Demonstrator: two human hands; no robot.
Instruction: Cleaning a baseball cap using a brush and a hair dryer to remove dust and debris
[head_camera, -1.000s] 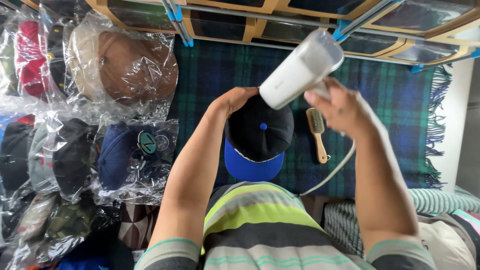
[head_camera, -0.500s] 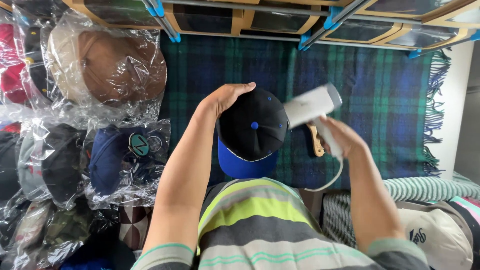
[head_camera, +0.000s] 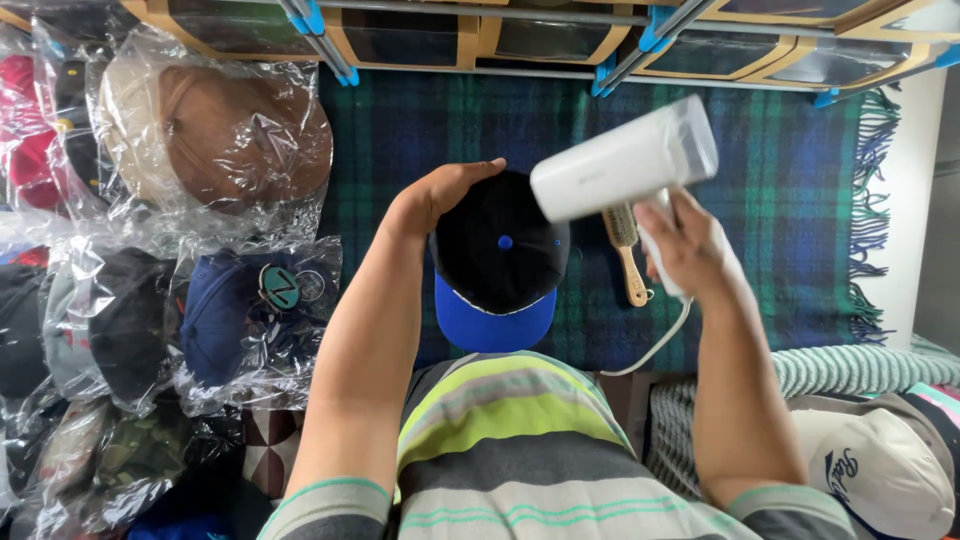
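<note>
White steamer (head_camera: 622, 161) nozzle toward cap (head_camera: 497, 262)

brush (head_camera: 626, 245) bristles partly behind white steamer (head_camera: 622, 160), cord (head_camera: 655, 345) end hidden, bagged caps (head_camera: 60, 300) cut off left

A green and blue plaid blanket (head_camera: 780, 180) covers the surface, wood-framed shelves (head_camera: 470, 40) behind, a white wall (head_camera: 915, 200) beside it.
</note>
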